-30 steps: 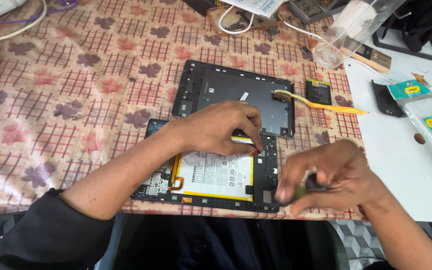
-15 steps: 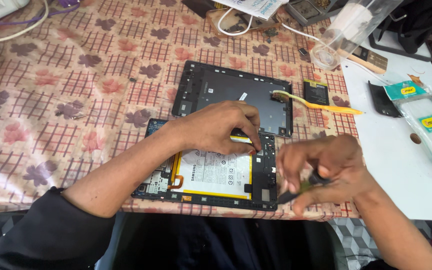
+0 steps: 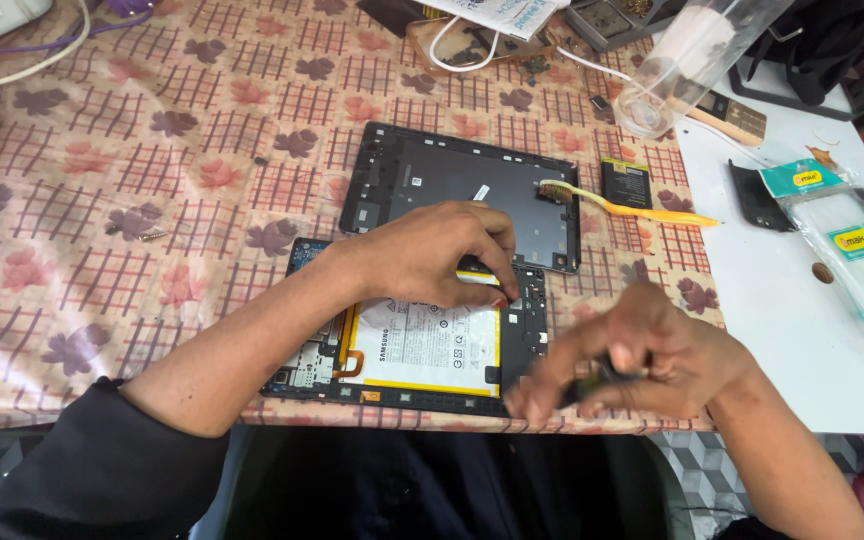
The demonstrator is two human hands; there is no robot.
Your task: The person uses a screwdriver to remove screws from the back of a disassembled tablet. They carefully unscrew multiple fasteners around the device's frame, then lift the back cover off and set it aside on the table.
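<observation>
An opened tablet (image 3: 512, 340) lies at the near table edge, its white battery (image 3: 422, 345) and circuit board exposed. My left hand (image 3: 432, 255) presses down on the tablet's upper edge, fingertips near the battery's top right corner. My right hand (image 3: 642, 360), blurred, sits just right of the tablet and grips a small dark tool (image 3: 592, 380). The removed dark back cover (image 3: 452, 185) lies just beyond the tablet.
A yellow toothbrush (image 3: 632, 208) rests across the back cover's right edge. A small black part (image 3: 627, 183), a clear plastic cup (image 3: 682, 60), packets in clear wrap (image 3: 842, 240) and cables sit to the right and rear. The floral tablecloth (image 3: 152, 180) covers the left side.
My right hand has shifted slightly left and up beside the tablet with the tool. My left hand has stayed pressed on the tablet.
</observation>
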